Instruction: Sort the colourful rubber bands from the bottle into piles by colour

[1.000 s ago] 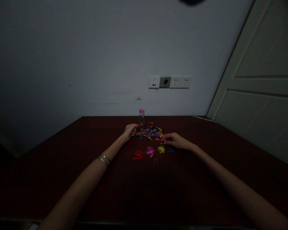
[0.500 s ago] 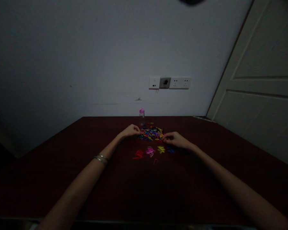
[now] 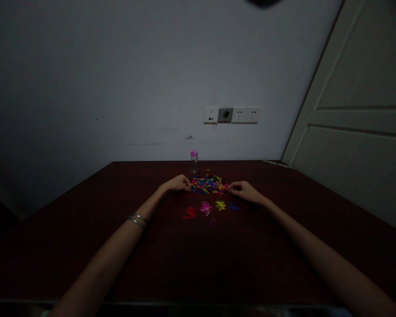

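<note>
A pile of small coloured loop-shaped pieces lies on the dark red-brown table. At the pile's left edge is my left hand, its fingers curled together; anything between the fingertips is hidden. My right hand touches the opposite edge, thumb and fingers pinched beside some red pieces; whether one is gripped is too small to tell. Nearer me lie sorted groups: red loops, pink loops, yellow loops and blue loops. One magenta loop lies apart in front.
Behind the pile stands a clear bottle with a pink cap, and a yellow-red loop rests to its right. Wall sockets sit above the table's back edge. A pale door is on the right.
My left hand has drawn slightly left and down at the pile's edge. My right hand has shifted a little right, uncovering more of the blue group. The view has moved slightly.
</note>
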The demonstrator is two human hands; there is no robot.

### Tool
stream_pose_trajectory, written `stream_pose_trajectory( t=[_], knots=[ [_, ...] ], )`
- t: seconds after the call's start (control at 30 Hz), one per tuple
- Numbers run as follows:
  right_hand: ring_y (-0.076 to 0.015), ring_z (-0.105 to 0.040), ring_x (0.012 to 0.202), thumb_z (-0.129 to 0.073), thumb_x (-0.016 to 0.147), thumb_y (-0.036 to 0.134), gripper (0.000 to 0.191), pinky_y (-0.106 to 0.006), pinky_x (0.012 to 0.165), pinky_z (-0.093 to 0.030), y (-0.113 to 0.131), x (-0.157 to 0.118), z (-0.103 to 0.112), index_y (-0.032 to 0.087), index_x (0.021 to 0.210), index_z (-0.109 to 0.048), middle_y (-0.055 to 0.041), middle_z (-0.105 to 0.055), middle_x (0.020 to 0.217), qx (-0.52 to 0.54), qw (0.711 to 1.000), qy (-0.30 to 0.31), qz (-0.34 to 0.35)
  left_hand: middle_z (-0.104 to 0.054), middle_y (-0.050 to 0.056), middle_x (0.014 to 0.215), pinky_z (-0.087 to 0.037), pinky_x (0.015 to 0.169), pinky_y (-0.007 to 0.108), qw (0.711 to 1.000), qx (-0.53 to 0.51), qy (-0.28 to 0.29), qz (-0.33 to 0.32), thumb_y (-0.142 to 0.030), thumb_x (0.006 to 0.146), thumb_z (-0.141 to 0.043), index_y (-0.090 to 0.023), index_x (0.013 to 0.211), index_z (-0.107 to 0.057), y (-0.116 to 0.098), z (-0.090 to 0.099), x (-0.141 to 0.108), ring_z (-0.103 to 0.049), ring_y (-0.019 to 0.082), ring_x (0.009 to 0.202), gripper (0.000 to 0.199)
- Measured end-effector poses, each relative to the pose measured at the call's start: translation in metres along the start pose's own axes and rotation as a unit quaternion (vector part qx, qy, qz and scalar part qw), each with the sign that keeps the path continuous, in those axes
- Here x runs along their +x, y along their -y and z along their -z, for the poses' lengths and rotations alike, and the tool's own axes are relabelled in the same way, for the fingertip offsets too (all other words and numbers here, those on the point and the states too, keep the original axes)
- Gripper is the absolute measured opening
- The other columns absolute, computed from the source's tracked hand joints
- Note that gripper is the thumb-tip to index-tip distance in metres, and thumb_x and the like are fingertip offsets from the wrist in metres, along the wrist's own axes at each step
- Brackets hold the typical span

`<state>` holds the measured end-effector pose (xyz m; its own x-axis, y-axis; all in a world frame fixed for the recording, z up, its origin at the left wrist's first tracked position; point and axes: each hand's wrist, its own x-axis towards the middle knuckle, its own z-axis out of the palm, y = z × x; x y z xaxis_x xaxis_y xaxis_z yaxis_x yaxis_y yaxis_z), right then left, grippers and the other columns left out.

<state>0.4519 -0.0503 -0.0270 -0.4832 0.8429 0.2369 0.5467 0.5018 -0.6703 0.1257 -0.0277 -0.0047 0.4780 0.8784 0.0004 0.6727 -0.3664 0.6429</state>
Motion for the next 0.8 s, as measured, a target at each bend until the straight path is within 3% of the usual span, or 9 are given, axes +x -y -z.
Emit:
stream_pose_trajectory(
  t=[0.43,0.63,0.8],
  knots=[
    [-0.0157,-0.058,0.071,-0.053,0.071,0.024,0.023,-0.027,0.066,-0.044,-0.0088,0.0024,-0.0008,0.014,0.086,-0.067,-0.0042,-0.066,0.078,-0.009,1.000,-0.002,0.008,-0.047,-0.004,0.049,-0.025,0.045,0.020,1.000,-0.008,0.021,-0.015,-0.023,0.058,-0.060,-0.011,0.068,-0.066,-0.0034,-0.0043,0.0016,-0.037,0.007,0.046,0.017],
    [-0.0151,-0.058,0.069,-0.053,0.071,0.025,0.023,-0.027,0.065,-0.044,-0.0080,0.0020,-0.0020,0.013,0.085,-0.066,-0.0044,-0.065,0.077,-0.004,1.000,-0.011,0.014,-0.050,-0.003,0.049,-0.027,0.047,0.020,0.999,-0.032,0.010,0.000,-0.019,0.058,-0.058,-0.011,0.068,-0.067,-0.0048,-0.0012,0.0023,-0.039,0.007,0.046,0.016],
    [-0.0160,-0.059,0.071,-0.052,0.072,0.024,0.021,-0.028,0.066,-0.045,-0.0067,0.0015,-0.0011,0.014,0.085,-0.067,-0.0042,-0.065,0.077,-0.014,1.000,-0.017,0.018,-0.055,0.000,0.053,-0.030,0.049,0.020,0.999,-0.022,-0.010,-0.026,-0.020,0.058,-0.060,-0.010,0.067,-0.067,-0.0105,0.0045,0.0038,-0.042,0.008,0.050,0.015]
  ],
)
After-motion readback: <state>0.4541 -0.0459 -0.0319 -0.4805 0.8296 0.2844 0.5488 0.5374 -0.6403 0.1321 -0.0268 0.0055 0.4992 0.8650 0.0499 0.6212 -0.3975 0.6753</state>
